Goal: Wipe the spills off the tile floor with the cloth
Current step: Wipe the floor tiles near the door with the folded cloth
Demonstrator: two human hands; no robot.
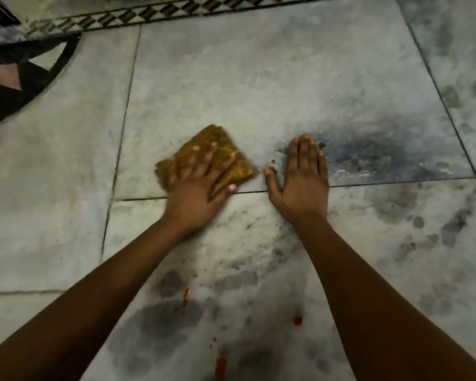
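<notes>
We look down at a pale tile floor (259, 78), both bare arms reaching up the frame. Left hand (198, 182), centre of frame: fingers spread and straight, pressing flat on the cloth (231, 160), not curled round it. The cloth is a folded mustard-yellow pad lying on the tile just above a grout line; its edges are blurred. Right hand (302, 177), just right of the cloth and apart from it: palm down on the bare floor, fingers straight and together, grasping nothing. A dark grey smudge (368, 149) spreads rightward from its fingertips. Lower frame, between our forearms: red spots (297, 320), an orange streak (186, 296), more grey blotches. Upper left: a patterned tile border (149, 15) and a dark curved inlay (25, 78)
</notes>
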